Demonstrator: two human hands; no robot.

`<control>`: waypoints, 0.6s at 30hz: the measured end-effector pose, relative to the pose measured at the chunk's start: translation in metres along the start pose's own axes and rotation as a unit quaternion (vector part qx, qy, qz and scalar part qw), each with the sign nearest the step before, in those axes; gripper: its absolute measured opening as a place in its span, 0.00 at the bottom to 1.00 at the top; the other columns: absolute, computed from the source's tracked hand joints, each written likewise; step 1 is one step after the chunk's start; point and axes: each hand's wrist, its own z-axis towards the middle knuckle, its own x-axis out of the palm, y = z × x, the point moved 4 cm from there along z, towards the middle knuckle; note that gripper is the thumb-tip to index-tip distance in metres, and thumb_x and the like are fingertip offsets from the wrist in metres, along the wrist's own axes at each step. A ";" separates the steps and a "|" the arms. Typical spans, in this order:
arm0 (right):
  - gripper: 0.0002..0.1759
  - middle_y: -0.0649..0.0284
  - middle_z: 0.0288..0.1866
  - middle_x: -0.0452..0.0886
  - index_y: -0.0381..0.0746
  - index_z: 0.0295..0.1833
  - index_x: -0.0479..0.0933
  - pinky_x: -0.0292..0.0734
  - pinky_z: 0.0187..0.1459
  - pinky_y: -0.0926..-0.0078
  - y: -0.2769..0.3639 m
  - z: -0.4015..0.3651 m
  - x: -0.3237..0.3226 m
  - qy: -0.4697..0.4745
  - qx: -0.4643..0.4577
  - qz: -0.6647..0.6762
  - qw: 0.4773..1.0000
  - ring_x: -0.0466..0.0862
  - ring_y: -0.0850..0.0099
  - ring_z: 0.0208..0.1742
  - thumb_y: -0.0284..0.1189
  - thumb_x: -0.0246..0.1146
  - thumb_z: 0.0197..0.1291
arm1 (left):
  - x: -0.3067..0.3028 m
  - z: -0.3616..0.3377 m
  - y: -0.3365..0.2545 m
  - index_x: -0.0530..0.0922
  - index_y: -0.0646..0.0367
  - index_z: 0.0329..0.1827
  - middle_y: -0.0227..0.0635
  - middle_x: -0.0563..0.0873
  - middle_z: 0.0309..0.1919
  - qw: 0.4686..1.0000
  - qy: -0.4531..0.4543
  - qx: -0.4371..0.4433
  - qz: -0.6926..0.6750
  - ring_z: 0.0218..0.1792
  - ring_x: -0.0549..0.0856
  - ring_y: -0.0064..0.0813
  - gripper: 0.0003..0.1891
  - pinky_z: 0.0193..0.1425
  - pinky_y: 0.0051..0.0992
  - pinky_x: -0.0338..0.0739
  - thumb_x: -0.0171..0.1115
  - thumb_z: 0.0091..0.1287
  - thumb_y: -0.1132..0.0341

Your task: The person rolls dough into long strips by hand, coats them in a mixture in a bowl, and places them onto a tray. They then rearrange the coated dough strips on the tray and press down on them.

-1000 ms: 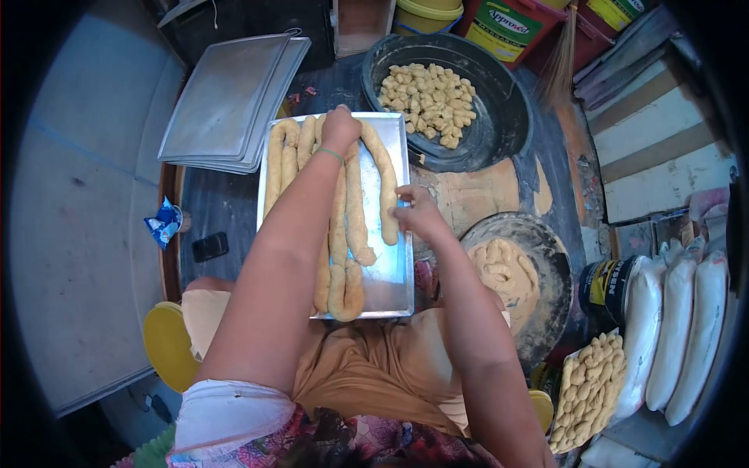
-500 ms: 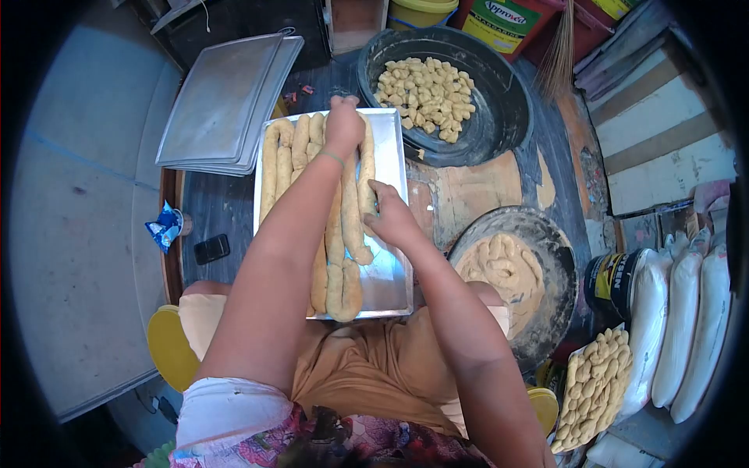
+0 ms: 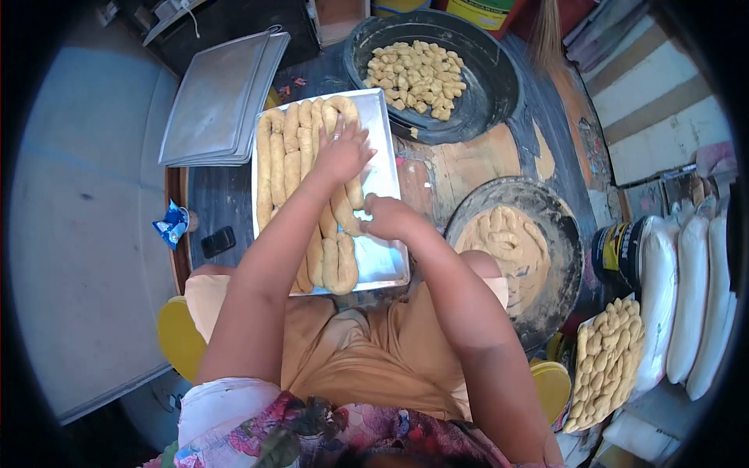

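Note:
Long ropes of pale dough (image 3: pixel 277 160) lie side by side, some bent into loops, on a shiny metal tray (image 3: pixel 382 168) in front of me. My left hand (image 3: pixel 344 153) rests over the upper part of the rightmost ropes, its fingers spread. Lower and to the right, my right hand (image 3: pixel 385 217) is closed at the lower end of a rope, with its fingertips on the dough. The tray's right side shows bare metal.
Beyond the tray stands a black basin (image 3: pixel 491 86) with many dough pieces. A second basin (image 3: pixel 566 273) holds smooth dough. Stacked metal trays (image 3: pixel 214 97), a phone (image 3: pixel 218 242) and a blue wrapper (image 3: pixel 172 225) are on the left. Shaped dough pieces (image 3: pixel 605 363) lie lower right.
My left hand has opened and come down onto the dough. The rightmost rope now curves over at its top and sits closer to the others. The whole view has shifted slightly.

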 end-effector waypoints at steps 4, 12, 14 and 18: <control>0.28 0.47 0.48 0.81 0.33 0.51 0.74 0.74 0.53 0.61 0.014 -0.003 0.030 0.017 -0.085 0.026 0.996 0.80 0.52 0.51 0.42 0.66 0.50 | 0.026 -0.054 -0.014 0.63 0.48 0.72 0.40 0.48 0.76 0.996 0.023 0.050 0.071 0.76 0.47 0.47 0.30 0.72 0.61 0.39 0.46 0.70 0.45; 0.27 0.48 0.49 0.81 0.39 0.58 0.74 0.75 0.52 0.65 -0.004 -0.099 -0.068 -0.164 -0.096 0.013 0.982 0.81 0.58 0.48 0.41 0.64 0.54 | -0.034 -0.042 -0.079 0.68 0.54 0.68 0.54 0.51 0.74 0.951 -0.101 0.029 -0.291 0.75 0.49 0.52 0.32 0.73 0.52 0.44 0.51 0.67 0.43; 0.26 0.56 0.54 0.79 0.40 0.60 0.72 0.74 0.52 0.69 -0.042 -0.150 -0.095 -0.341 -0.140 0.275 0.888 0.80 0.65 0.51 0.38 0.64 0.57 | -0.048 -0.032 -0.118 0.71 0.57 0.65 0.60 0.54 0.72 0.874 -0.130 0.035 -0.466 0.74 0.52 0.53 0.31 0.74 0.45 0.47 0.52 0.67 0.43; 0.23 0.63 0.54 0.76 0.42 0.60 0.72 0.74 0.48 0.72 -0.204 -0.206 -0.065 -0.437 0.058 0.432 0.787 0.77 0.70 0.51 0.39 0.61 0.62 | -0.060 -0.025 -0.226 0.74 0.62 0.61 0.64 0.58 0.69 0.864 -0.129 0.098 -0.477 0.72 0.57 0.53 0.31 0.73 0.41 0.52 0.55 0.66 0.45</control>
